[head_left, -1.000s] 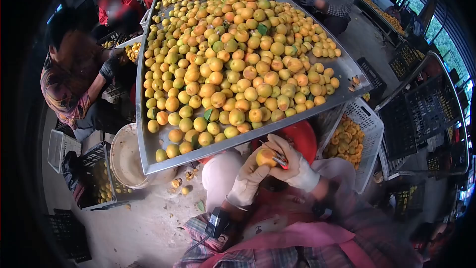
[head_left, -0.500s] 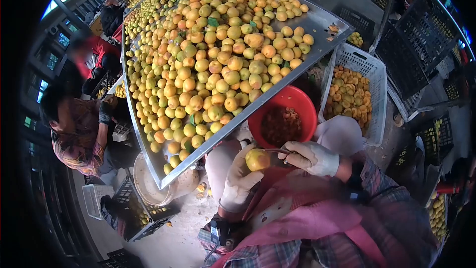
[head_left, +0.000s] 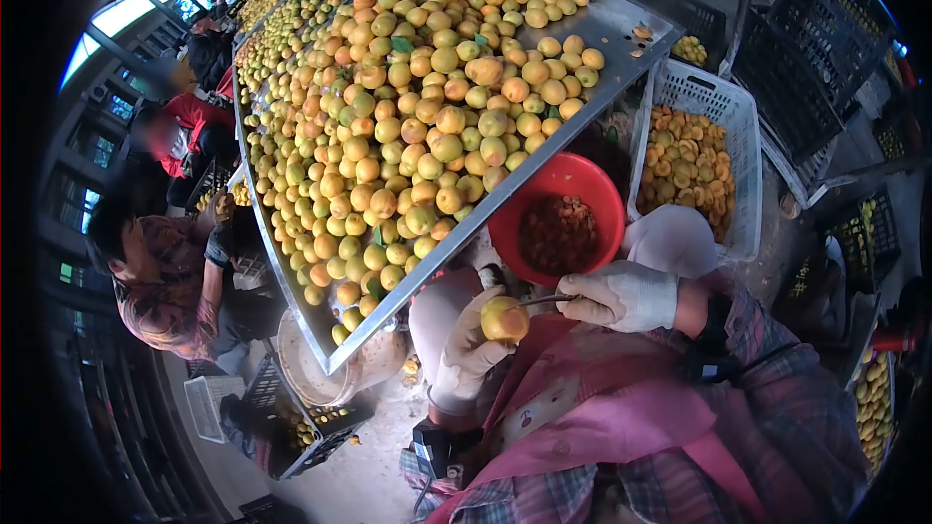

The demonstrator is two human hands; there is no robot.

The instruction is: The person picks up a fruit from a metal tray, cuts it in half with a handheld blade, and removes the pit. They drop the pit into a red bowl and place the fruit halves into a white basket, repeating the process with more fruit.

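Note:
A yellow-green fruit [head_left: 505, 319] rests in the gloved fingers of my left hand [head_left: 471, 349], above my lap. My right hand [head_left: 621, 298], also gloved, is closed on a thin dark tool [head_left: 549, 299] whose far end reaches the fruit. The tool's tip is too small to make out. Just beyond my hands stands a red bowl [head_left: 607, 199] with brownish pits inside. A metal table [head_left: 621, 39] in front bears a large heap of whole fruits [head_left: 398, 136].
Right of the bowl, a white crate [head_left: 743, 136] holds opened fruit. A white bucket [head_left: 369, 354] stands under the table's near corner, beside a black crate [head_left: 282, 408]. At left sits a co-worker [head_left: 165, 281], with another person in red [head_left: 184, 136] farther back.
The whole view has shifted slightly. The fruit is turned a little in my left hand, and my right hand has moved slightly, with the tool still at the fruit.

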